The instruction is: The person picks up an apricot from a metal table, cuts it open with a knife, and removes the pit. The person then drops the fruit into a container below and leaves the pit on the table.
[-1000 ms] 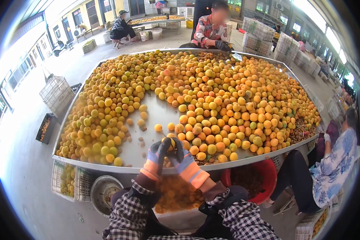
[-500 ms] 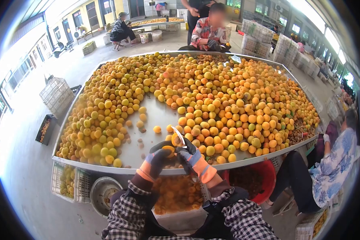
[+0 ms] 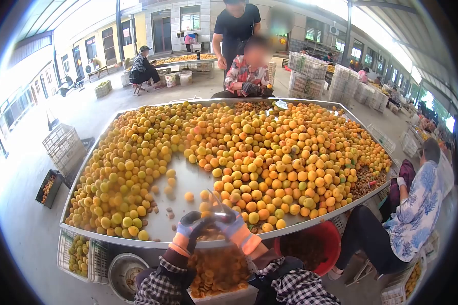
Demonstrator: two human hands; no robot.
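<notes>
My left hand [image 3: 193, 226], in a black and grey glove with an orange band, is at the near edge of the metal table [image 3: 188, 175]. Its fingers are bent; whether fruit is between them is too blurred to tell. Beside it, my right hand [image 3: 231, 223] is closed on a small knife [image 3: 211, 197] whose blade points up and away. Orange-yellow apricots [image 3: 290, 168] lie heaped beyond both hands. Below them, a white crate [image 3: 224, 296] holds halved apricots [image 3: 216, 274].
A red tub [image 3: 333, 244] stands below right, a metal basin [image 3: 118, 269] below left. A seated co-worker [image 3: 412, 208] is at the right; another [image 3: 247, 76] sits across the table, with a person [image 3: 234, 25] standing behind. Stacked crates [image 3: 63, 147] stand left.
The view has tilted up, so the table appears lower. The fruit pieces visible at my hands before no longer show clearly. The knife has swung to point up and left.
</notes>
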